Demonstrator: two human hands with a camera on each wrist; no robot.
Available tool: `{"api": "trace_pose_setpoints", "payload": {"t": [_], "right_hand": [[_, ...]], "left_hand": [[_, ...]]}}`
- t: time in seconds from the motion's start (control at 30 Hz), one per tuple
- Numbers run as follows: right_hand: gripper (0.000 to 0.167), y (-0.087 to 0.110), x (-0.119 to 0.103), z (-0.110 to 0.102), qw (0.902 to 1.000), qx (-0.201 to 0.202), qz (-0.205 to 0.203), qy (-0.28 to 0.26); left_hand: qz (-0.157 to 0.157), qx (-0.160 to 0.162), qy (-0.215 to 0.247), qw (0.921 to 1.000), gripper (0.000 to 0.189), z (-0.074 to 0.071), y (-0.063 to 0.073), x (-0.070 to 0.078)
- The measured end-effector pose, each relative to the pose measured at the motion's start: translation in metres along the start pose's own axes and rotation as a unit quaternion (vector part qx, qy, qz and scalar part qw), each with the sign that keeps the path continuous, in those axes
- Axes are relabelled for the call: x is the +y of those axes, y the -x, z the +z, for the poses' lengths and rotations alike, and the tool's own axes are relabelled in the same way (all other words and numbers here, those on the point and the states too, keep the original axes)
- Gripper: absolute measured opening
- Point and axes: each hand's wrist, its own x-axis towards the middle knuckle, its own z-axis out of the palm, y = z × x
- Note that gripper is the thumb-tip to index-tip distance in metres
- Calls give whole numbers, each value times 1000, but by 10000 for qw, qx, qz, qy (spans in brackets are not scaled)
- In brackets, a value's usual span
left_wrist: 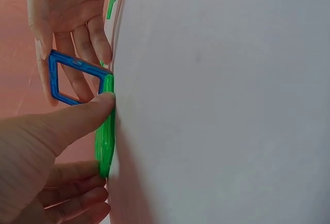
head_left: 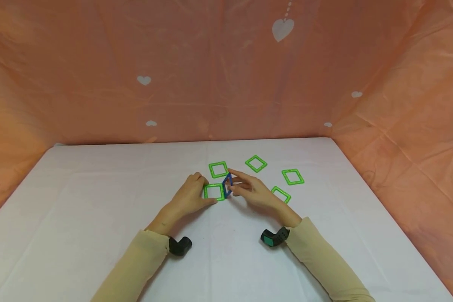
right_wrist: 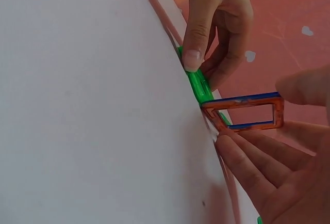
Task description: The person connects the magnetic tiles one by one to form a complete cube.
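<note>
A green square frame (head_left: 222, 191), which looks like a magnetic building tile, lies flat on the white table. My left hand (head_left: 190, 195) holds it, thumb on the near edge and fingers at the far left side. Along its right edge a blue square frame (left_wrist: 77, 62) stands upright, touching the green one. My right hand (head_left: 254, 191) pinches this blue frame at its right side, between the thumb and the fingers. In the right wrist view the face of the blue frame (right_wrist: 247, 100) looks orange-red, with blue along its rim.
Several more green square frames lie flat: one (head_left: 210, 170) just behind the held pair, one (head_left: 256, 170) farther back, one (head_left: 295, 183) to the right, and one (head_left: 281, 191) beside the right hand. An orange cloth (head_left: 211, 84) with hearts hangs behind the white table (head_left: 79, 188).
</note>
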Motion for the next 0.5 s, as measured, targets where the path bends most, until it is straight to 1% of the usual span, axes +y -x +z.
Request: {"api": "trace_pose_setpoints", "payload": {"t": [0.13, 0.27, 0.37, 0.5], "right_hand": [[58, 2, -1, -1, 9999, -58, -45, -89], [57, 2, -4, -2, 9999, 42, 18, 111], [54, 4, -6, -4, 9994, 169, 66, 299], [51, 4, -7, -4, 9989, 311, 139, 308]], "left_hand": [[-158, -138, 56, 9998, 55, 0, 2, 1], [-234, -234, 208, 9992, 56, -3, 4, 0], [-170, -294, 273, 9991, 55, -5, 6, 0], [-37, -328, 254, 9991, 52, -6, 11, -2]]}}
